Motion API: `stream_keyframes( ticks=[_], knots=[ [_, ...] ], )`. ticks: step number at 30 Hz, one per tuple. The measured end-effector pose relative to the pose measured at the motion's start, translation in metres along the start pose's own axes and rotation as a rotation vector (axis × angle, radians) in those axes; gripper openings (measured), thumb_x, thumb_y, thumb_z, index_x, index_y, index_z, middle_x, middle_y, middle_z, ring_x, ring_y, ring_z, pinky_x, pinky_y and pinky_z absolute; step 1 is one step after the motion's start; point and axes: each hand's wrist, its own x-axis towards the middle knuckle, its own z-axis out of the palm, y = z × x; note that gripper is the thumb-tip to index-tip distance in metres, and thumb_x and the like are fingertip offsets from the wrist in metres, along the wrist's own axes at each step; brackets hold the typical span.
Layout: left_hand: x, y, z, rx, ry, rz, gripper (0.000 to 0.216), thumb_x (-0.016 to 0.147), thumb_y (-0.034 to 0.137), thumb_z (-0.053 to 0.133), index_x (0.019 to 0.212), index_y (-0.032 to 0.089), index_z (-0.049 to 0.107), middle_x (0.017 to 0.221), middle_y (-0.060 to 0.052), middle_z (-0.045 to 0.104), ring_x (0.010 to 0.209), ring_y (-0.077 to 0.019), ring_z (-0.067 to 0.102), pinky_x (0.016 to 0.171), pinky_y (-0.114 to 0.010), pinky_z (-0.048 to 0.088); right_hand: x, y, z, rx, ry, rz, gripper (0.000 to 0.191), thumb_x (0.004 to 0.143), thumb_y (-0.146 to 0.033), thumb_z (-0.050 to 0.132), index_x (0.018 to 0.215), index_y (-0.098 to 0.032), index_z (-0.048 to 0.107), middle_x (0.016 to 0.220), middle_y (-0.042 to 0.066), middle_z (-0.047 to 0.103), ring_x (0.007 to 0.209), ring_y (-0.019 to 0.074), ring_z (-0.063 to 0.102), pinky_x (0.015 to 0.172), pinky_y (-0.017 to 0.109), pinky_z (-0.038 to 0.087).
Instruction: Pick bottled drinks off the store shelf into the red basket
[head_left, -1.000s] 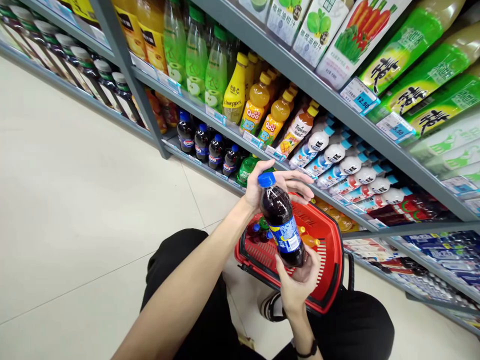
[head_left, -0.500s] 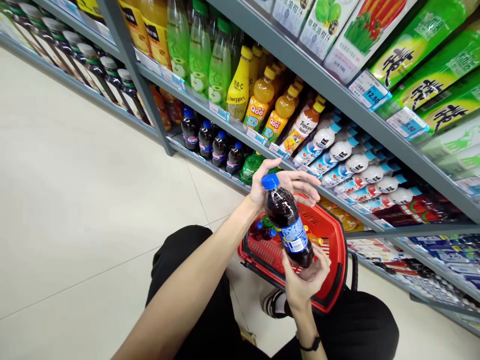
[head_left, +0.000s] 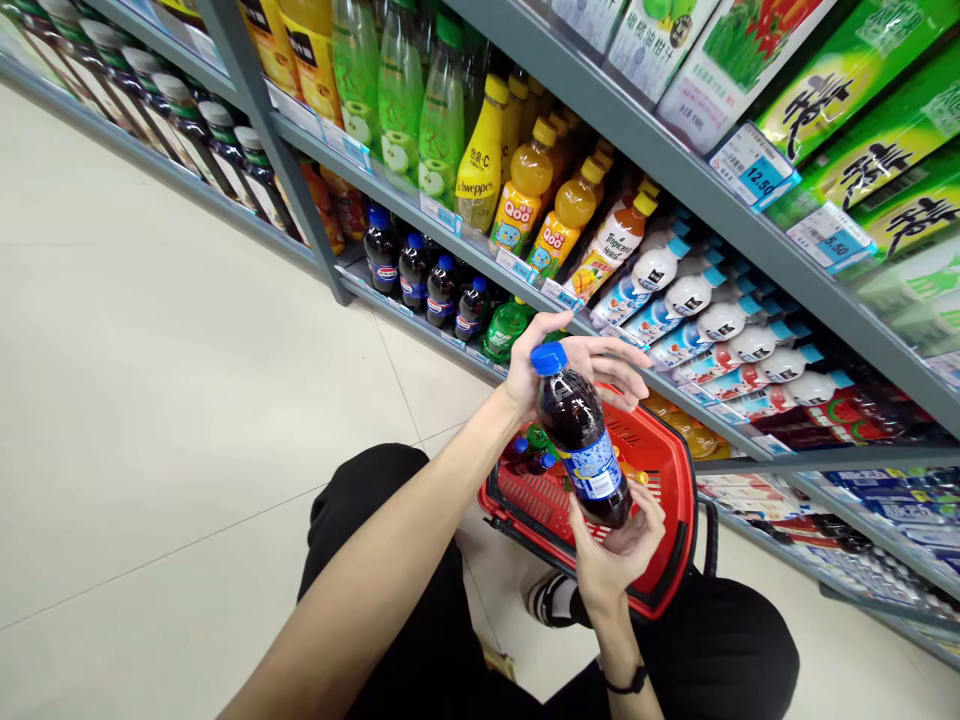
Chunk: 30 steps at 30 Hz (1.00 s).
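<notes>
A dark cola bottle (head_left: pixel 574 420) with a blue cap and a blue label is tilted over the red shopping basket (head_left: pixel 679 520). My right hand (head_left: pixel 619 555), below it, holds the bottle's lower end between thumb and fingers. Behind the bottle's neck is my left hand (head_left: pixel 600 365), fingers stretched out and thumb raised. Whether its palm touches the bottle is hidden. Several small bottles lie in the basket, among them a blue-capped dark one (head_left: pixel 538 463) and an orange one (head_left: pixel 636 474), partly covered by my hands and the held bottle.
Grey shelving (head_left: pixel 600 120) crosses the view diagonally, close beyond the basket. Small Pepsi bottles (head_left: pixel 441 290) stand on its bottom shelf, juice and soda bottles (head_left: pixel 480 160) above. My knees (head_left: pixel 375 520) flank the basket on the tiled floor (head_left: pixel 187 400).
Both hands and the cola bottle appear slightly further right, as the whole view has shifted a little. The grip on the bottle looks the same.
</notes>
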Motion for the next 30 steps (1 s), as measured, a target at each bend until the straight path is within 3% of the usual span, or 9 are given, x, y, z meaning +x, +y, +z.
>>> stream_keyframes(
  ticks=[4,10,14,21,25,30],
  knots=[
    [-0.001,0.0,0.0,0.031,-0.012,0.013,0.076,0.084,0.071,0.044,0.112,0.006,0.072,0.097,-0.025,0.079,0.093,-0.0358,0.077,0.088,-0.046,0.059,-0.001,-0.002,0.0,0.067,-0.032,0.072,0.065,0.078,-0.02,0.09,0.131,-0.019,0.052,0.127,0.015,0.057,0.127,0.03,0.061,0.113,0.064,0.048],
    [-0.001,0.0,0.0,0.124,-0.023,-0.007,0.07,0.083,0.068,0.049,0.107,0.007,0.075,0.092,-0.023,0.08,0.097,-0.038,0.077,0.087,-0.046,0.06,-0.007,-0.004,-0.004,0.21,-0.099,0.393,0.075,0.08,-0.029,0.088,0.14,-0.019,0.045,0.136,0.02,0.057,0.129,0.0303,0.06,0.116,0.062,0.046],
    [-0.001,-0.001,0.001,0.104,-0.022,0.009,0.065,0.084,0.064,0.052,0.109,0.009,0.075,0.094,-0.02,0.081,0.1,-0.0377,0.077,0.088,-0.046,0.06,-0.012,-0.002,-0.008,0.307,-0.143,0.52,0.084,0.079,-0.031,0.089,0.146,-0.02,0.041,0.137,0.02,0.058,0.126,0.0304,0.063,0.112,0.059,0.05],
    [0.0,-0.001,0.01,-0.023,0.097,0.045,0.05,0.089,0.049,0.05,0.108,0.01,0.074,0.1,-0.019,0.081,0.098,-0.0347,0.078,0.084,-0.045,0.061,-0.016,-0.007,-0.013,0.486,-0.169,0.638,0.07,0.089,-0.046,0.077,0.148,-0.023,0.047,0.152,0.02,0.049,0.127,0.0347,0.063,0.102,0.058,0.057],
    [0.0,-0.002,0.01,-0.045,0.082,0.046,0.033,0.086,0.039,0.057,0.101,0.013,0.072,0.105,-0.019,0.081,0.099,-0.0356,0.079,0.086,-0.048,0.062,-0.016,-0.014,-0.011,0.63,-0.165,0.786,0.065,0.09,-0.049,0.074,0.147,-0.028,0.049,0.142,0.015,0.058,0.112,0.0324,0.071,0.093,0.059,0.06],
    [0.0,-0.007,0.006,0.027,0.025,0.075,0.024,0.08,0.031,0.066,0.097,0.014,0.07,0.107,-0.018,0.081,0.109,-0.0369,0.077,0.095,-0.051,0.061,-0.014,-0.024,-0.01,0.714,-0.284,0.985,0.062,0.093,-0.071,0.06,0.134,-0.025,0.062,0.104,0.013,0.074,0.091,0.0322,0.075,0.076,0.053,0.062]
  ],
)
